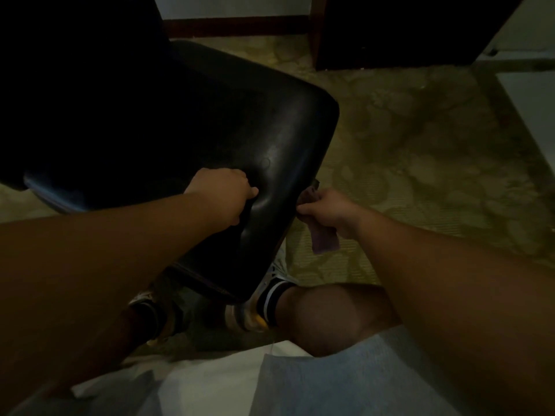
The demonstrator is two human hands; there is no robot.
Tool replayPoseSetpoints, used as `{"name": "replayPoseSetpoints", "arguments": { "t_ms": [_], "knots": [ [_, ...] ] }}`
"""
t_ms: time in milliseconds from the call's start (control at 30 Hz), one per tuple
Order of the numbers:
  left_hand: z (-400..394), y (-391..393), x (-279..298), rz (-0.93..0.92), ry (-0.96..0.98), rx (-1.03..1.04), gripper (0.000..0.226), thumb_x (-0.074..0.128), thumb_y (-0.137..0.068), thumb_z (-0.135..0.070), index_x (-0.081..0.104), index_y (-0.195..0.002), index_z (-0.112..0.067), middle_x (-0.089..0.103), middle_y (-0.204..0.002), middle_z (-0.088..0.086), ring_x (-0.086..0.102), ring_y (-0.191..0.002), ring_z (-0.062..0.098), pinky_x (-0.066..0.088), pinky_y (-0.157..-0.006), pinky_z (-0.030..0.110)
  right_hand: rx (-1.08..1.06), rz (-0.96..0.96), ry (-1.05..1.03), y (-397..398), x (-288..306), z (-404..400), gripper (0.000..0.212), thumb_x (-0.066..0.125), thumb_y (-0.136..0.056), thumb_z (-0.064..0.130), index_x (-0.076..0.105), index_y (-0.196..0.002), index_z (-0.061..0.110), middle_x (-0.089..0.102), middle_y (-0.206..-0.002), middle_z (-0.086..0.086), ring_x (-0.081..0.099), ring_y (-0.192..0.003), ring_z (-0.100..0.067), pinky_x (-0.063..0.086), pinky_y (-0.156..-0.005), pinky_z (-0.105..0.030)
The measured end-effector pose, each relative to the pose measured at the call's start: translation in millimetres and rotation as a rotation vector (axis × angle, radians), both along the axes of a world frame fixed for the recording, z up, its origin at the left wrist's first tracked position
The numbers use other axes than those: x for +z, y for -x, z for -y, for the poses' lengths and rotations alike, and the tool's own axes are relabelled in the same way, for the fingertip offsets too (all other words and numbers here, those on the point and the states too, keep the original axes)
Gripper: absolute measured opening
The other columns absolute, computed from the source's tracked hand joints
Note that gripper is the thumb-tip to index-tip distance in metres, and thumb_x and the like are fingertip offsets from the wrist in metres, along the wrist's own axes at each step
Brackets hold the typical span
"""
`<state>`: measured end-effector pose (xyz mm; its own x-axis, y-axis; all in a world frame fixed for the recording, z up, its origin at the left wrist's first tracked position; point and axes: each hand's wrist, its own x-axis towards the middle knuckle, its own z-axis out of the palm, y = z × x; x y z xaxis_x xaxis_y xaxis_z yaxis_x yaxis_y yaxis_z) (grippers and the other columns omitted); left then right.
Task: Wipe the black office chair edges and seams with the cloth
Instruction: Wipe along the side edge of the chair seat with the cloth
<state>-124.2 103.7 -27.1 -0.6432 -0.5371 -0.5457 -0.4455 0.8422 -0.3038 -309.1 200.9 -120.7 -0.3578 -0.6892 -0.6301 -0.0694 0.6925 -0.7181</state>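
Observation:
The black office chair [192,124] fills the upper left, its padded seat tilted toward me in dim light. My left hand [223,195] rests on the seat near its front, fingers curled and pressing a dent into the padding. My right hand [329,210] grips a purple cloth [324,235] against the seat's right side edge; part of the cloth hangs below the hand. The chair's back rises dark at the upper left, its detail lost in shadow.
Patterned green carpet [420,151] spreads to the right. A dark wooden cabinet [405,28] stands at the back. My legs, in striped socks [270,292], sit under the seat's front corner. Pale fabric [315,382] lies along the bottom.

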Motion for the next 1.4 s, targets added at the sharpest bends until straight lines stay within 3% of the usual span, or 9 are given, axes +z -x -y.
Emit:
{"name": "replayPoseSetpoints", "arguments": {
  "t_ms": [367, 467, 600, 767, 900, 1067, 1167, 1267, 1400],
  "knots": [
    [4, 4, -3, -0.002, -0.005, 0.017, 0.078, 0.07, -0.089, -0.04, 0.029, -0.156, -0.035, 0.038, -0.153, 0.003, 0.041, -0.138, 0.025, 0.049, -0.1, 0.045, -0.042, 0.002, -0.034, -4, 4, -1, 0.015, 0.069, -0.09, 0.014, 0.065, -0.104, 0.01, 0.069, -0.099, -0.012, 0.068, -0.09, -0.023, 0.056, -0.077, -0.035],
    [4, 6, -5, 0.001, -0.014, 0.03, 0.079, 0.071, -0.089, -0.039, 0.029, -0.156, -0.035, 0.037, -0.153, 0.004, 0.041, -0.138, 0.026, 0.048, -0.102, 0.045, 0.003, 0.057, -0.035, -2, 12, -4, 0.015, 0.068, -0.092, 0.015, 0.065, -0.106, 0.012, 0.068, -0.091, -0.006, 0.066, -0.082, -0.017, 0.051, -0.065, -0.028],
    [6, 6, -6, -0.003, -0.023, 0.028, 0.08, 0.071, -0.088, -0.04, 0.03, -0.156, -0.034, 0.037, -0.153, 0.005, 0.041, -0.139, 0.026, 0.048, -0.102, 0.046, 0.013, -0.047, -0.031, -6, 8, -4, 0.005, 0.07, -0.089, 0.013, 0.065, -0.092, 0.013, 0.069, -0.092, -0.01, 0.067, -0.083, -0.019, 0.056, -0.076, -0.033],
    [8, 5, -8, -0.014, -0.038, 0.033, 0.081, 0.071, -0.088, -0.04, 0.028, -0.156, -0.034, 0.037, -0.154, 0.004, 0.04, -0.14, 0.026, 0.048, -0.102, 0.047, 0.042, 0.003, 0.002, -6, 12, -8, 0.009, 0.069, -0.091, 0.011, 0.065, -0.086, 0.017, 0.069, -0.084, -0.005, 0.066, -0.074, -0.013, 0.052, -0.063, -0.024],
    [9, 6, -9, -0.014, -0.033, 0.035, 0.082, 0.072, -0.088, -0.04, 0.028, -0.156, -0.033, 0.035, -0.155, 0.005, 0.039, -0.14, 0.028, 0.047, -0.103, 0.049, 0.024, -0.113, -0.01, -7, 6, -6, 0.011, 0.069, -0.088, 0.011, 0.062, -0.085, 0.018, 0.07, -0.093, -0.008, 0.065, -0.078, -0.017, 0.054, -0.072, -0.029],
    [10, 8, -10, -0.007, -0.035, 0.04, 0.08, 0.071, -0.088, -0.04, 0.029, -0.156, -0.033, 0.036, -0.154, 0.006, 0.04, -0.139, 0.028, 0.047, -0.103, 0.048, 0.037, -0.008, 0.011, -5, 9, -7, 0.015, 0.067, -0.092, 0.012, 0.062, -0.083, 0.023, 0.068, -0.083, -0.002, 0.066, -0.075, -0.012, 0.052, -0.065, -0.025],
    [10, 9, -10, -0.02, -0.033, 0.043, 0.081, 0.072, -0.088, -0.041, 0.029, -0.156, -0.033, 0.036, -0.155, 0.005, 0.04, -0.14, 0.027, 0.047, -0.103, 0.048, 0.042, -0.089, -0.015, -6, 7, -4, 0.004, 0.067, -0.093, 0.014, 0.064, -0.091, 0.016, 0.069, -0.093, -0.009, 0.067, -0.086, -0.02, 0.056, -0.075, -0.032],
    [8, 10, -9, -0.026, -0.024, 0.046, 0.078, 0.07, -0.089, -0.041, 0.029, -0.156, -0.033, 0.036, -0.155, 0.005, 0.041, -0.139, 0.027, 0.047, -0.103, 0.048, 0.028, -0.01, -0.016, -2, 8, -4, 0.011, 0.067, -0.093, 0.011, 0.063, -0.086, 0.018, 0.068, -0.085, -0.005, 0.067, -0.077, -0.015, 0.053, -0.062, -0.025],
    [7, 11, -9, -0.024, -0.03, 0.066, 0.079, 0.069, -0.09, -0.04, 0.027, -0.157, -0.032, 0.033, -0.157, 0.005, 0.039, -0.14, 0.027, 0.046, -0.105, 0.048, 0.009, -0.063, -0.021, -1, 6, -3, 0.012, 0.068, -0.092, 0.013, 0.06, -0.086, 0.019, 0.064, -0.083, -0.002, 0.064, -0.078, -0.015, 0.05, -0.063, -0.025]
  ]
}}
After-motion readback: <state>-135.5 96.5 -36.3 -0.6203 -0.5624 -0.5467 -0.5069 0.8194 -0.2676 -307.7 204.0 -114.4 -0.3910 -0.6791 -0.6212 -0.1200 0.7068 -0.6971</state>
